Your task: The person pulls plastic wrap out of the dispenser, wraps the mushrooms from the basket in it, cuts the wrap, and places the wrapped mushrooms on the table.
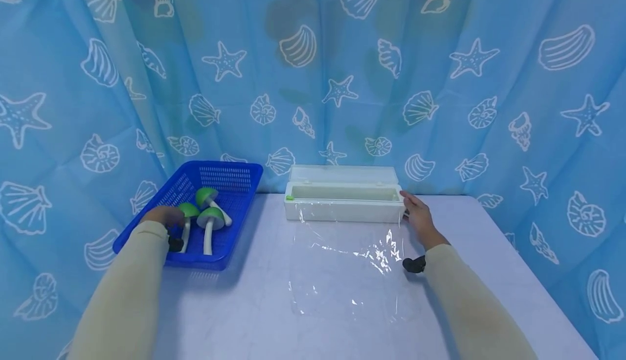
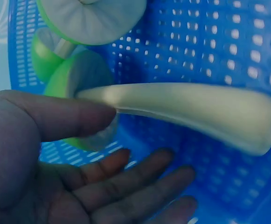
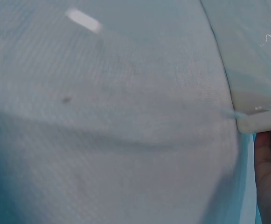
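Inside the blue plastic basket point(image 1: 251, 186), at the left, lie several toy mushrooms with green caps and white stems. My left hand point(image 1: 165, 217) reaches over its near left side. In the left wrist view, the thumb lies against the nearest mushroom point(image 2: 182, 100), where stem meets cap. The other fingers point(image 2: 135, 186) stretch out below it, not curled round it. Toward the back stands a white cling film box point(image 1: 342, 210) with its clear lid raised. My right hand point(image 1: 420, 221) touches its right end with extended fingers, partly hidden by the box.
A clear film sheet point(image 1: 342, 273) hangs over the box's front and spreads across the white table point(image 1: 235, 311). A small green slider point(image 1: 290, 197) sits at the box's left end. Behind the table hangs a blue curtain point(image 1: 274, 99) with shell prints.
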The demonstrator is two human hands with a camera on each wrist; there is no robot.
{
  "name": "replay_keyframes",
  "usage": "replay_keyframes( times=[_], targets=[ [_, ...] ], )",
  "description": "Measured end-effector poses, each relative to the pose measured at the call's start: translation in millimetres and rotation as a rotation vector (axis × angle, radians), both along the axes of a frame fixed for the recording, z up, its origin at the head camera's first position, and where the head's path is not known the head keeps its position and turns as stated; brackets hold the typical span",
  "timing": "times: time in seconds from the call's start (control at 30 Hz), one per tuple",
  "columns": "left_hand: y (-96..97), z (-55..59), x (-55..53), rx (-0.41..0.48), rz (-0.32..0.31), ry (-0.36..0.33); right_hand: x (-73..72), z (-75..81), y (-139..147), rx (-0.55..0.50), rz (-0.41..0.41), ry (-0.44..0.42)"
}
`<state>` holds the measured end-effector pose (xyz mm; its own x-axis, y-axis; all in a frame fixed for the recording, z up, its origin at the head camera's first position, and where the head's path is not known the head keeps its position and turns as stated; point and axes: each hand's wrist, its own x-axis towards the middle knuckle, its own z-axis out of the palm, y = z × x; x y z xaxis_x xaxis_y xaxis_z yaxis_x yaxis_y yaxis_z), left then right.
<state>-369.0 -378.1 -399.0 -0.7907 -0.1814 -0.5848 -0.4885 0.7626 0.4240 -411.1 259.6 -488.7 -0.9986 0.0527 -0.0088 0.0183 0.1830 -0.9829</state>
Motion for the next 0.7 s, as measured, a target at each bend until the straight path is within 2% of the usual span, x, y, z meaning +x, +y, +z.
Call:
replay_keyframes(
  times=[0.03, 0.07, 0.17, 0.23, 0.33, 0.43, 0.47, 0.57, 0.6, 0.67, 0.7],
  targets=[
    [0.4, 0.7, 1.4, 0.034, -0.011, -0.025, -0.5, 0.5, 0, 0.003, 0.002, 0.000],
    [0.9, 1.2, 2.2, 0.045, -0.054, -0.040, -1.1, 1.0, 0, 0.008, 0.004, 0.002],
    [0.5, -0.8, 2.8, 0.126, -0.086, -0.090, -3.7, 2.0, 1, 0.015, 0.014, 0.007],
    [-0.2, -4.1, 2.4, 0.162, -0.090, -0.091, -4.8, 2.5, 1, 0.020, 0.016, 0.006],
    [-1.4, -9.3, 2.0, 0.211, -0.024, -0.069, -4.7, 3.3, 1, 0.013, 0.004, -0.003],
    [-0.5, -11.5, 4.5, 0.277, 0.104, -0.029, -3.9, 4.2, 1, 0.013, -0.001, -0.005],
    [0.1, -11.6, 5.4, 0.284, 0.126, -0.019, -3.6, 4.3, 1, 0.011, -0.003, -0.004],
    [-2.1, -17.1, 1.8, 0.283, 0.126, 0.001, -3.2, 3.3, 1, 0.010, -0.001, -0.005],
    [-6.5, -22.4, -2.7, 0.299, 0.114, 0.003, -3.2, 2.5, 1, 0.012, -0.002, -0.006],
    [-18.1, -37.3, -15.1, 0.336, 0.031, 0.034, -3.6, -0.1, 2, 0.015, -0.002, -0.011],
    [-29.3, -50.2, -26.9, 0.414, -0.030, 0.031, -3.8, -1.3, 2, 0.015, -0.003, -0.016]
  ],
)
